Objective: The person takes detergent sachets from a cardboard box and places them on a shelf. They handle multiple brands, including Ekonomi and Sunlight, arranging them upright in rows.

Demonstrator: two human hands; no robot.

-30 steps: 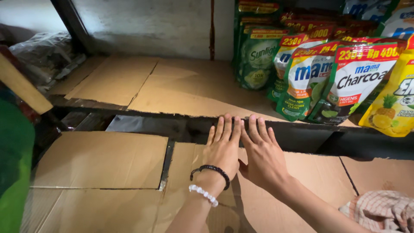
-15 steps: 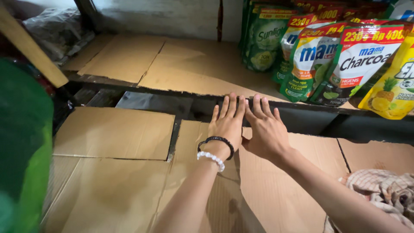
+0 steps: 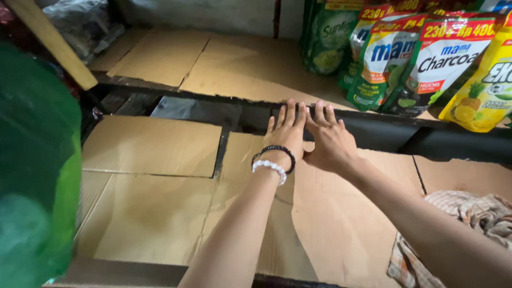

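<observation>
Both hands flat on the cardboard, pushed a little farther in

Your left hand (image 3: 286, 134) and right hand (image 3: 329, 141) lie side by side on the middle cardboard sheet (image 3: 325, 213), fingers (image 3: 290, 113) spread flat and released, grasping nothing. Since a second ago they have slid toward the far edge of the lower shelf (image 3: 133, 273), fingertips now at the dark gap under the upper shelf (image 3: 240, 74) (the sheet looks seated against it). The soap pouches (image 3: 437, 64) stand far right; a checked cloth (image 3: 469, 213) lies near right, a green bag (image 3: 32, 176) on the left.
</observation>
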